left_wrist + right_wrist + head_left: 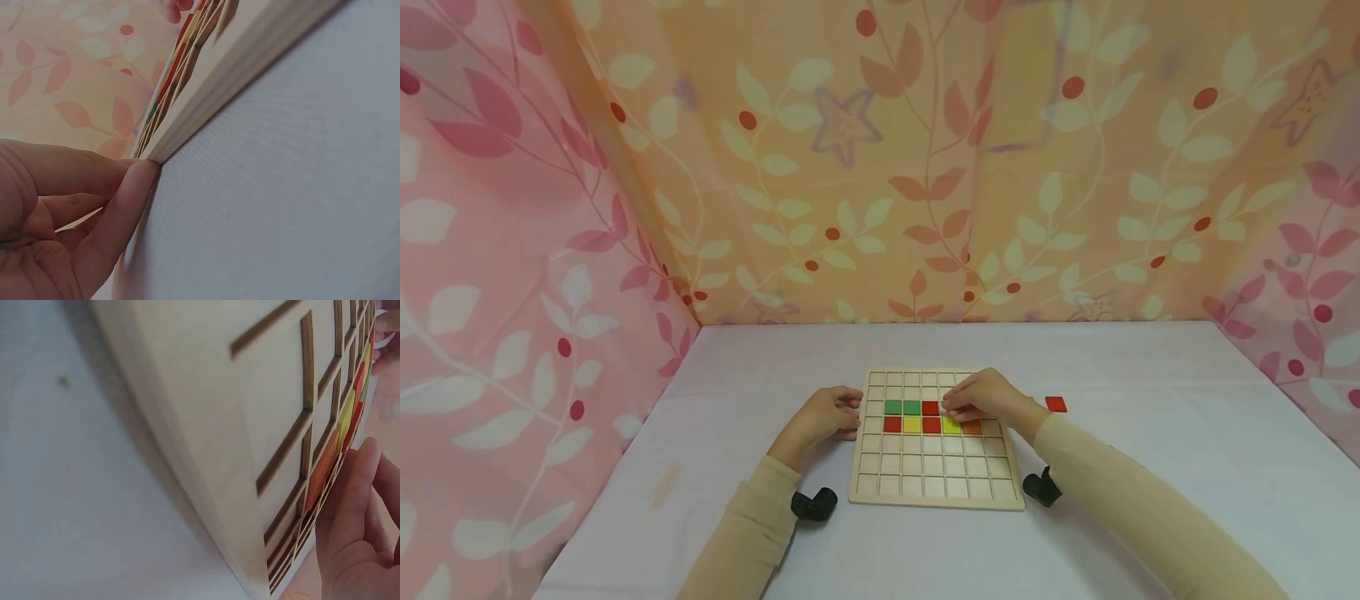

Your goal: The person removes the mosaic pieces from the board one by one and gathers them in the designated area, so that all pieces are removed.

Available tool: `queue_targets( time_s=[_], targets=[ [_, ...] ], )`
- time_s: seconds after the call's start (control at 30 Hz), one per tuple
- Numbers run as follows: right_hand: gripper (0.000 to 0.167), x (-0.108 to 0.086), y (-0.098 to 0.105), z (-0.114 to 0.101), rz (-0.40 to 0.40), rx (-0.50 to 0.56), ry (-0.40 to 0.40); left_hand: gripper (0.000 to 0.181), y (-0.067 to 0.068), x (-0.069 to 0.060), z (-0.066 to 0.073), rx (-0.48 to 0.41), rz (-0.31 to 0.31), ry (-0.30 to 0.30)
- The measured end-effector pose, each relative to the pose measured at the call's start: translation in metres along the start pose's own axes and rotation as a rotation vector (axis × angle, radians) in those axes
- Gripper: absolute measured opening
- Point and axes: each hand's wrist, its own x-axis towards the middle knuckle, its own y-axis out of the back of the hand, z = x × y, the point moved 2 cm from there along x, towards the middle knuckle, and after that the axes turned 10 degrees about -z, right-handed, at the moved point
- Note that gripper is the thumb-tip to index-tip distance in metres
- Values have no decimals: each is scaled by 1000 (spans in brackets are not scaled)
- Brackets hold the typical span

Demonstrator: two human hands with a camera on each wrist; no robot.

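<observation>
A square wooden grid board lies flat on the white table, with two rows of coloured tiles in its cells. The upper row shows two green tiles and a red tile. Below them run red, yellow tile, red, yellow and orange tile. At the board's left edge my left hand holds the rim between thumb and finger, as the left wrist view shows. My right hand reaches over the right side, fingertips down on the upper row beside the red tile. Whatever lies under those fingertips is hidden.
A loose red tile lies on the table right of the board, beyond the right wrist. Dark wrist cameras hang at the left wrist and right wrist. Patterned cloth walls enclose the table at back and sides.
</observation>
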Motion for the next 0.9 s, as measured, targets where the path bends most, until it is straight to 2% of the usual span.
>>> queue_targets(
  time_s=[0.27, 0.67, 0.9],
  targets=[
    [27, 4, -8, -3, -13, 6, 0, 52, -1, -1, 4, -5, 11, 21],
    [23, 7, -13, -2, 25, -37, -25, 52, -1, -2, 3, 8, 11, 33],
    [23, 9, -14, -2, 29, -17, 0, 53, -1, -4, 5, 9, 5, 13]
  ],
)
